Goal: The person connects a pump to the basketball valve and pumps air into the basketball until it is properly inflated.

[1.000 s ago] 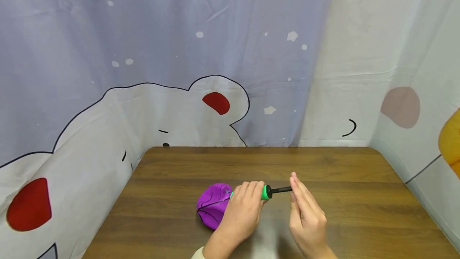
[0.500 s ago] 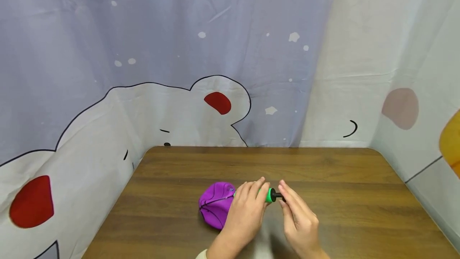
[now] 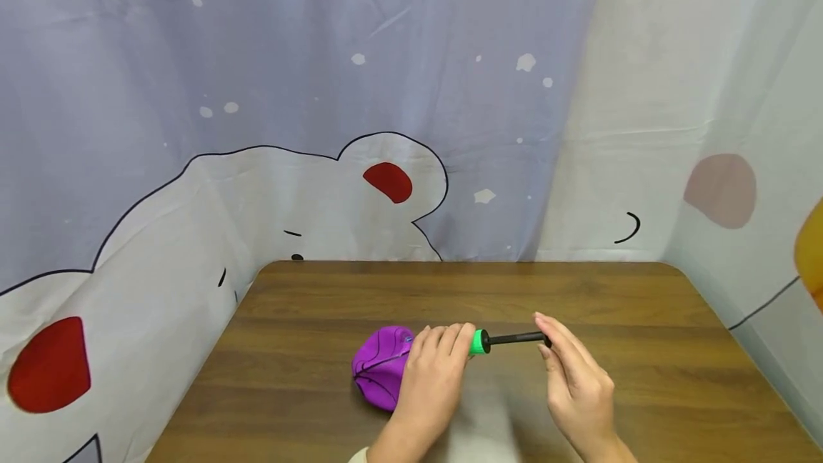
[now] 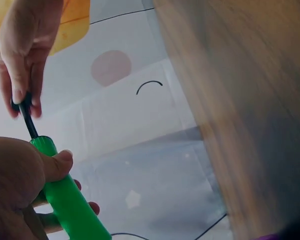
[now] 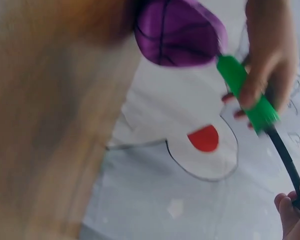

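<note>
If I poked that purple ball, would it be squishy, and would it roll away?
The purple ball would probably squish, since its sides look sunken and uneven. It likely wouldn't roll far: it isn't properly round, and it seems joined to the green pump that the left hand grips.

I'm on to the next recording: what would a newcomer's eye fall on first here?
Probably the purple ball, vivid against the brown tabletop, beside the left hand in the head view. Next, the bright green pump in that hand, its black rod reaching to the right hand. Behind, red patches stand out on the pale backdrop.
</note>
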{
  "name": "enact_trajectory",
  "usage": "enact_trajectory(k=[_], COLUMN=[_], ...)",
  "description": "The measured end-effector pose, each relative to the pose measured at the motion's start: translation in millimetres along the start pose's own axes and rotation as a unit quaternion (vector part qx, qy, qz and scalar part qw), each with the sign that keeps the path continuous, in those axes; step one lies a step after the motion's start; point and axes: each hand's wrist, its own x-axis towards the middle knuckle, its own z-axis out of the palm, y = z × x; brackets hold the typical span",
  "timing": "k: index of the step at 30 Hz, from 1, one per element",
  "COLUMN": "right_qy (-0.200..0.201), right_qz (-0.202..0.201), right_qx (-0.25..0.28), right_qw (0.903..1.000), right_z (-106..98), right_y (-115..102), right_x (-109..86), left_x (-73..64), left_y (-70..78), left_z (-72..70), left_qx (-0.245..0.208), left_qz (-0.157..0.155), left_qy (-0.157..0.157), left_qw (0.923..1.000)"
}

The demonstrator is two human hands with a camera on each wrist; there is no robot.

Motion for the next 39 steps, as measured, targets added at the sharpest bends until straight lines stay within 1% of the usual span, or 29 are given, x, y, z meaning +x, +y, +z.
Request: enact_trajectory(k=[5, 7, 9, 12, 14, 16, 20, 23, 28, 33, 39], right_qy=[0.034, 0.043, 0.053, 0.063, 0.069, 0.075, 0.087, 0.081, 0.049, 0.031, 0.005], right_qz=[0.001, -0.002, 0.006, 0.029, 0.040, 0.038, 0.014, -0.004, -0.014, -0.023, -0.051], right_qx=[-0.013, -0.015, -0.020, -0.037, -0.049, -0.053, -0.034, -0.009, 0.023, 0.040, 0.038], right_qw=[0.9993, 0.9989, 0.9984, 0.9969, 0.9957, 0.9950, 0.9955, 0.9966, 0.9985, 0.9985, 0.9979], right_z=[-12.2, -13.4, -12.1, -6.1, 1.0, 9.0, 22.8, 28.4, 35.6, 37.9, 26.8], right_y=[-1.3, -3.7, -7.4, -12.7, -14.6, -17.7, -25.6, -28.7, -31.3, -28.2, -12.6], right_x=[13.1, 14.7, 14.8, 9.0, 0.6, -8.1, -17.3, -19.3, -25.1, -29.1, -22.5], left_x=[0.9, 1.1, 1.4, 1.4, 0.5, -0.8, -2.4, -2.4, -3.0, -4.5, -2.0], left_y=[-3.9, -3.9, -2.7, 0.8, 3.5, 5.6, 8.2, 10.8, 15.8, 17.2, 14.5], left_z=[-1.4, -1.7, -1.1, -0.5, -0.3, -0.5, 0.6, 1.5, 1.4, 0.0, -1.0], left_qx=[-0.002, -0.003, -0.007, -0.010, -0.013, -0.012, -0.016, -0.018, -0.023, -0.030, -0.029], left_qz=[-0.013, -0.014, -0.010, -0.007, -0.009, -0.010, -0.004, 0.003, 0.010, 0.015, 0.017], left_qy=[0.007, 0.012, 0.019, 0.025, 0.026, 0.029, 0.046, 0.060, 0.068, 0.062, 0.048], left_qw=[0.9999, 0.9998, 0.9997, 0.9996, 0.9995, 0.9995, 0.9988, 0.9980, 0.9974, 0.9975, 0.9983])
